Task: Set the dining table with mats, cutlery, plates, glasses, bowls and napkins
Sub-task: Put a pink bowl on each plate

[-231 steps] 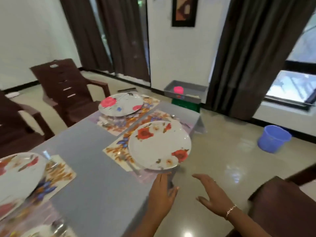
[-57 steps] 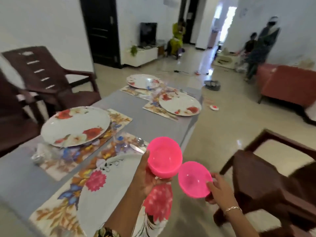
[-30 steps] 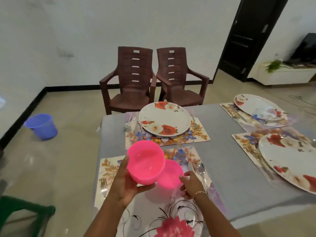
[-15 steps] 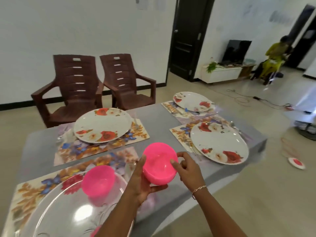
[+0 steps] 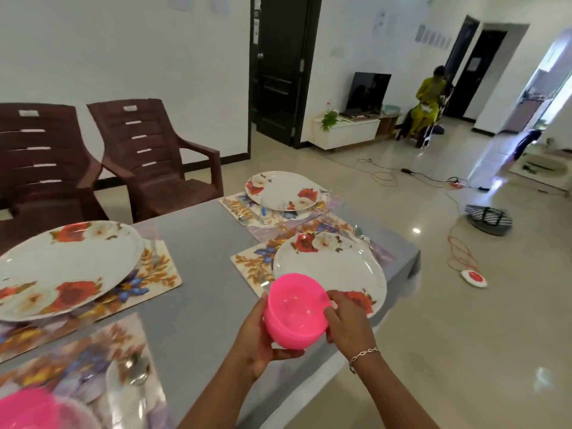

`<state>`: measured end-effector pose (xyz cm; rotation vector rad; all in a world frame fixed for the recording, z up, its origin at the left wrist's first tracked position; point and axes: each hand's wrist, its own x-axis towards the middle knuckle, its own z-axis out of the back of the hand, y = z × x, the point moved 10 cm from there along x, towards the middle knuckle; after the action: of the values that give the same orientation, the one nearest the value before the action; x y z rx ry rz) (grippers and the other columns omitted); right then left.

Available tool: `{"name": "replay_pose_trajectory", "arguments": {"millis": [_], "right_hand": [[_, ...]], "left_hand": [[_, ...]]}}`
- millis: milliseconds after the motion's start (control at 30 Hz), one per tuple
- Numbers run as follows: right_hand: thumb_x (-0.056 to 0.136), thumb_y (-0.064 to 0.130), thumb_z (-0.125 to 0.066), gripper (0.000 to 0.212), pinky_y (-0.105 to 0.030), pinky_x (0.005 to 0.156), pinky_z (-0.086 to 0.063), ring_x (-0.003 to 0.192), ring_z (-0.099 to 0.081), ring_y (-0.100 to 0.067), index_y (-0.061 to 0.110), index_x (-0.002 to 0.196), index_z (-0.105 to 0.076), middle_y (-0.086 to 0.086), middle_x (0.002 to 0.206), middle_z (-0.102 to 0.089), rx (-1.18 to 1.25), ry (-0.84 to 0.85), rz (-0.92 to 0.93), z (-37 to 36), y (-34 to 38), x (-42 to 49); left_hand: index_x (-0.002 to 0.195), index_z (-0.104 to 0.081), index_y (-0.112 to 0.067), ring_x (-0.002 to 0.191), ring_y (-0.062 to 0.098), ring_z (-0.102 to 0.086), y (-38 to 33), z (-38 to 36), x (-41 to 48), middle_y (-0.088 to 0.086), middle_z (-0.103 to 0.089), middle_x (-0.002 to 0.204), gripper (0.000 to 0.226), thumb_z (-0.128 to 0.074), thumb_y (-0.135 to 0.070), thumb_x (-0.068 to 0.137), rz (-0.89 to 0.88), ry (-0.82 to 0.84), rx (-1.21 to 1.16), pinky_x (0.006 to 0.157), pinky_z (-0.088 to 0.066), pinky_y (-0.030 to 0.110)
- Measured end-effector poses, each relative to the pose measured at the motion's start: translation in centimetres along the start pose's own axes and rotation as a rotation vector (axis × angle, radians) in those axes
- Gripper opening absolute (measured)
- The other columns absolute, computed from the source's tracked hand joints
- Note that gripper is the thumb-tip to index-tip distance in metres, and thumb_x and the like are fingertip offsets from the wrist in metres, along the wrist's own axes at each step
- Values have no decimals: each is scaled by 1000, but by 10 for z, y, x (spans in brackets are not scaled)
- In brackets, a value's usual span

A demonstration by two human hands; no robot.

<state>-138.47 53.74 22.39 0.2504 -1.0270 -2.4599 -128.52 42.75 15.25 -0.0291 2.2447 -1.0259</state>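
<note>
A pink plastic bowl (image 5: pixel 295 311) is held in the air over the near edge of the grey table (image 5: pixel 201 243). My left hand (image 5: pixel 258 339) cups it from below and the left, and my right hand (image 5: pixel 346 320) grips its right rim. Just beyond it lies a floral plate (image 5: pixel 334 261) on a floral mat (image 5: pixel 250 267). A second pink bowl (image 5: pixel 28 410) sits on the nearest plate at the bottom left. Two more floral plates (image 5: pixel 62 264) (image 5: pixel 284 190) lie on their mats.
A spoon (image 5: pixel 136 371) lies on the near mat. A clear glass (image 5: pixel 272 209) stands by the far plate. Two brown plastic chairs (image 5: pixel 148 156) stand behind the table. Cables and a red-and-white disc (image 5: pixel 473 278) lie on the floor to the right. A person sits far back.
One pink bowl has been left on the nearest plate. My view and both hands, with the other bowl, have swung right toward the plate at the table's right side.
</note>
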Motion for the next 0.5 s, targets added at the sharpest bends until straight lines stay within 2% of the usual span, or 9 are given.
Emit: {"name": "replay_pose_trajectory", "arguments": {"millis": [100, 200, 300, 400, 433, 500], "right_hand": [[95, 11, -34, 30, -38, 72, -54, 67, -65, -27, 12, 120, -51, -10, 68, -64, -73, 38, -2, 8, -18, 41], [97, 11, -32, 27, -29, 61, -52, 51, -58, -18, 17, 115, -50, -4, 59, -59, -41, 87, -5, 25, -29, 85], [98, 9, -32, 24, -16, 45, -41, 36, -49, -7, 22, 106, -51, -2, 55, -55, 42, 90, 19, 44, -25, 122], [98, 9, -34, 23, -12, 39, -35, 33, -46, -4, 20, 105, -52, -1, 49, -53, 184, 70, -10, 61, -35, 152], [98, 9, -35, 22, -12, 38, -34, 33, -46, -4, 21, 104, -53, 0, 46, -51, 220, 47, -28, 67, -42, 161], [98, 10, -36, 20, -14, 39, -35, 34, -47, -4, 22, 101, -52, 1, 43, -51, 245, 4, -67, 78, -59, 178]], "left_hand": [[110, -59, -20, 97, 40, -61, -10, -23, 40, 18, -62, 109, 43, -52, -52, 84, 15, 16, -18, 70, -55, 52], [109, -59, -18, 96, 41, -60, -21, -51, 77, 20, -62, 109, 51, -55, -50, 69, 37, 37, -108, 73, -54, 54], [117, -55, -12, 92, 43, -62, -28, -72, 108, 22, -61, 109, 60, -58, -43, 66, 55, 54, -173, 61, -57, 51], [125, -50, -11, 84, 45, -61, -32, -79, 133, 25, -57, 118, 74, -73, -33, 58, 87, 26, -204, 42, -54, 39], [127, -49, -11, 83, 45, -61, -34, -79, 139, 26, -56, 120, 78, -74, -33, 57, 80, 21, -224, 42, -53, 36], [130, -48, -12, 91, 44, -61, -41, -69, 154, 24, -57, 118, 90, -79, -37, 50, 25, -24, -260, 49, -55, 42]]}}
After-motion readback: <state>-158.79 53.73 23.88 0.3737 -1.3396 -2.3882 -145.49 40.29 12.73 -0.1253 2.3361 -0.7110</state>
